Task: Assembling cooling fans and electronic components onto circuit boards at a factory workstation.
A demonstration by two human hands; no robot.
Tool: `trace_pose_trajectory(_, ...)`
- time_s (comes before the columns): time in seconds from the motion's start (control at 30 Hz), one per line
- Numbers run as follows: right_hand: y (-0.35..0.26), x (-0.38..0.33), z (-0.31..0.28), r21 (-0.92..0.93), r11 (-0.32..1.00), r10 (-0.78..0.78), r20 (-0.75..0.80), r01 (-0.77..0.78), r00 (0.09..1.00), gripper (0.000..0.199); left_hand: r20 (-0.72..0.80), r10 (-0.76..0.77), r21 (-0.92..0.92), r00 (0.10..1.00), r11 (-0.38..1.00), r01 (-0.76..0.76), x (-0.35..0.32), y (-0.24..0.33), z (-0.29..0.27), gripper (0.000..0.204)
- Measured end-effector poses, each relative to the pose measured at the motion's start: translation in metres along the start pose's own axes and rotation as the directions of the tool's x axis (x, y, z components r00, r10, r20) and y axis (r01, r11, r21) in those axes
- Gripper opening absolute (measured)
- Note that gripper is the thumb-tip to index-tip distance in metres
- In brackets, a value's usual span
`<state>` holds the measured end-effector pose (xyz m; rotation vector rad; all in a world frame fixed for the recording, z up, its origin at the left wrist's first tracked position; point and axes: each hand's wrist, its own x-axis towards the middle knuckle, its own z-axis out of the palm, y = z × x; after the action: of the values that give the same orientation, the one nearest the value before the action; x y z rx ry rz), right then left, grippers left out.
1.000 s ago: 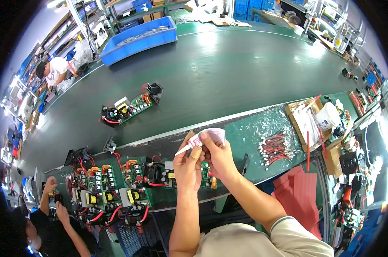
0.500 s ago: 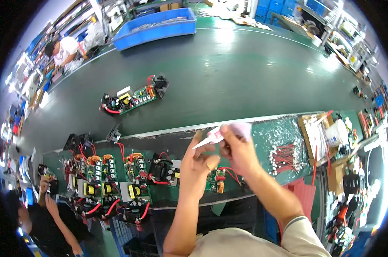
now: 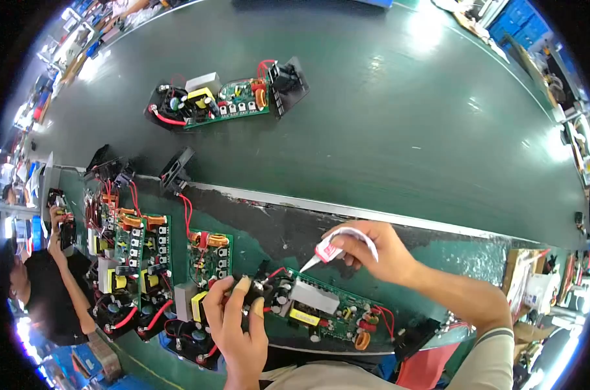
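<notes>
My right hand [image 3: 366, 250] is closed round a white and red squeeze tube [image 3: 327, 250] with a long pointed nozzle. The nozzle slants down to the left, its tip close above the upper edge of a green circuit board [image 3: 347, 304]. This board carries a grey block, a yellow transformer, coils and red wires, and it lies on the bench in front of me. My left hand [image 3: 240, 328] grips the black part at the board's left end with bent fingers. The fingers hide most of that part.
More circuit boards [image 3: 210, 257] stand at the left with red wires and black end pieces. Another assembled board [image 3: 223, 101] lies on the dark green belt beyond the metal rail [image 3: 347, 209]. A co-worker [image 3: 48, 279] sits at far left. A cardboard box [image 3: 519, 270] is at right.
My left hand has gone from beside the raised tube down to the board's black end. My right hand has brought the tube low over the board. The whole view has shifted and turned.
</notes>
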<state>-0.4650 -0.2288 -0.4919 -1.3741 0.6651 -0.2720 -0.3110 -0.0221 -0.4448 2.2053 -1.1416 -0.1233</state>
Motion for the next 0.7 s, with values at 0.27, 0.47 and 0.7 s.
trace_pose_trajectory(0.27, 0.031, 0.009, 0.006, -0.169, 0.927, -0.331, 0.053, 0.335, 0.942, 0.015, -0.075, 0.096, -0.005, 0.993, 0.995, -0.097, -0.002, -0.005, 0.022, 0.035)
trace_pose_trajectory(0.47, 0.036, 0.007, 0.003, -0.226, 0.918, -0.330, 0.028, 0.327, 0.944, 0.015, -0.075, 0.082, -0.053, 0.994, 0.995, -0.086, 0.001, 0.001, 0.024, 0.035)
trace_pose_trajectory(0.7, 0.031, 0.002, 0.001, -0.180, 0.948, -0.268, -0.008, 0.263, 0.963, 0.015, -0.037, 0.013, -0.056, 0.999, 0.998, -0.015, -0.002, 0.006, 0.024, 0.038)
